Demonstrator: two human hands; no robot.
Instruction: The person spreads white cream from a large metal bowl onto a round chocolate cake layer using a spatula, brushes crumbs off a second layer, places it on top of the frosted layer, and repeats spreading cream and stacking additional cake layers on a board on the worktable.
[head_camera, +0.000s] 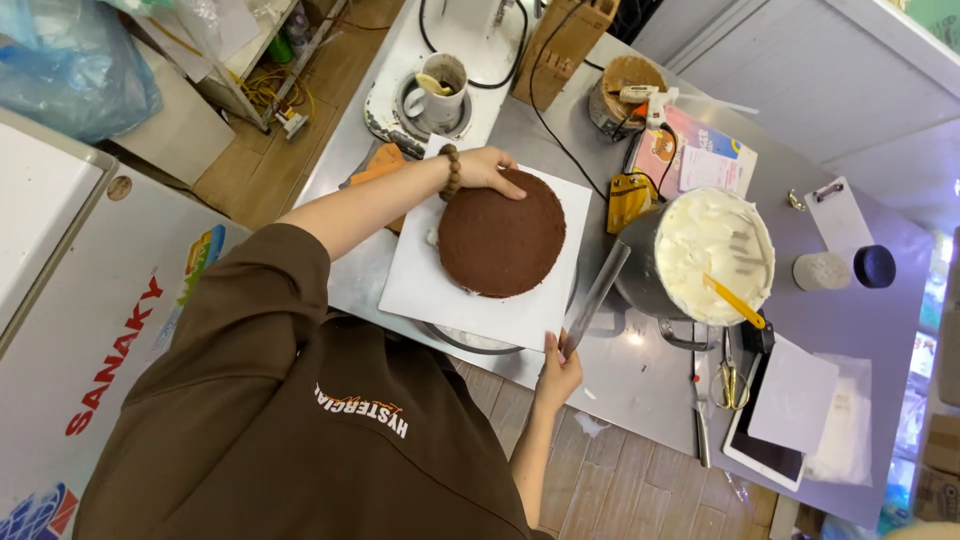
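A round brown cake (500, 238) sits on a white square board (470, 300) on top of a turntable (462, 341) on the steel table. My left hand (488, 168), with a bead bracelet at the wrist, rests its fingers on the cake's far edge. My right hand (557, 375) grips the handle of a long metal spatula (598, 295) at the table's near edge. The blade points up toward a metal bowl of white cream (712, 250). A yellow scraper (735, 302) lies in the cream.
A mixer base with a cup (440, 88), a wooden knife block (560, 45) and a glue gun (648, 98) stand at the back. Scissors (728, 382), a tablet (778, 425), a clipboard (838, 215) and a jar (820, 270) lie to the right. A white chest freezer (70, 330) stands on the left.
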